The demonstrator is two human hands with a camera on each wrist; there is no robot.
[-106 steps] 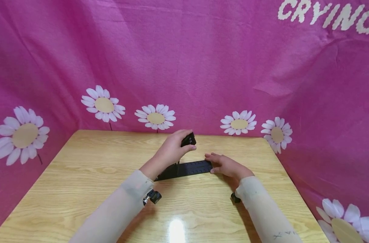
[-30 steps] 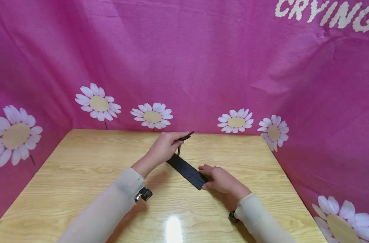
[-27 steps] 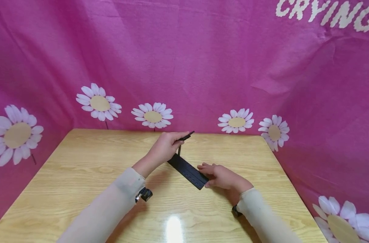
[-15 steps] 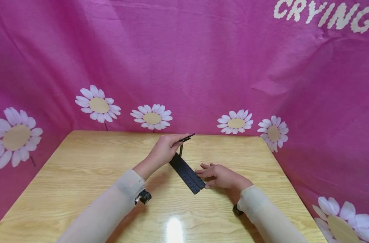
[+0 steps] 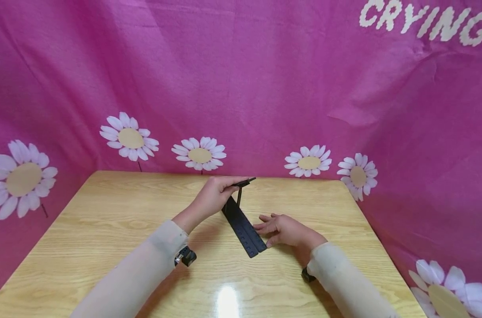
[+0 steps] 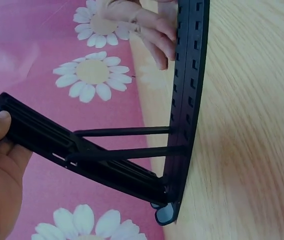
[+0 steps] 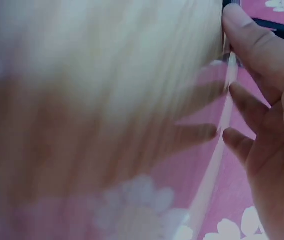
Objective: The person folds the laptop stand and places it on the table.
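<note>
A black folding stand (image 5: 244, 229) stands on the wooden table, its long notched base (image 6: 186, 75) flat on the tabletop. From the base's far end a hinged plate (image 6: 37, 125) slopes up, with thin support rods (image 6: 127, 131) between the two. My left hand (image 5: 211, 196) pinches the raised end of this plate, thumb on one face and fingers on the other. Beside the base's near right end is my right hand (image 5: 286, 230), fingers spread and loosely bent. Its thumb (image 7: 239, 17) is at the end of the base; whether it presses there is hard to tell.
The light wooden table (image 5: 126, 265) runs back to a pink cloth (image 5: 241, 88) printed with white daisies, which also hangs at both sides. A small black device (image 5: 185, 256) is strapped at my left wrist, and another black device (image 5: 307, 274) at my right.
The stand's base has turned, its near end swinging toward me and left. Earlier the base lay nearly crosswise. My right hand has moved nearer to me with that end; my left hand still holds the plate.
</note>
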